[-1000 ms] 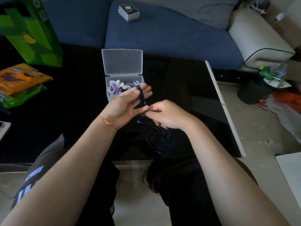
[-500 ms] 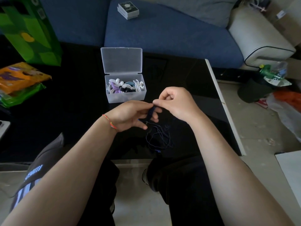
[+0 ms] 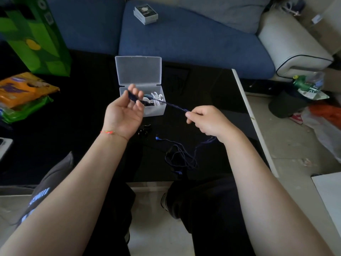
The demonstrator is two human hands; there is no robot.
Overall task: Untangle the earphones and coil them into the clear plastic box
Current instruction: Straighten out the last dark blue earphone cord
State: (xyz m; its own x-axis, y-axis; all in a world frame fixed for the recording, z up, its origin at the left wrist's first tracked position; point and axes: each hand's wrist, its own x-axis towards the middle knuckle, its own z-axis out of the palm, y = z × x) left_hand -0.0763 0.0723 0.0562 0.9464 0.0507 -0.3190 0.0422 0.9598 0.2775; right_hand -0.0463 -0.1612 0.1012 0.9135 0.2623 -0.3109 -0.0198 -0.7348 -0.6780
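Note:
A dark blue earphone cord (image 3: 173,105) is stretched taut between my two hands above the black table. My left hand (image 3: 124,111) is palm up, with cord turns wound around its raised fingers. My right hand (image 3: 206,120) pinches the cord between thumb and forefinger. The rest of the cord hangs from my right hand into a loose tangle (image 3: 180,157) on the table, with blue earbuds showing. The clear plastic box (image 3: 156,112) stands open behind my left hand, lid up, holding coiled white, blue and purple earphones.
The black table (image 3: 212,93) ends in a white edge on the right. A green bag (image 3: 35,36) and orange and green packets (image 3: 24,91) lie at the left. A small dark object (image 3: 143,131) sits by my left wrist. A blue sofa with a small box (image 3: 145,13) is behind.
My hands have moved apart: the left rose in front of the box with palm up, the right went right, pulling a length of cord taut between them.

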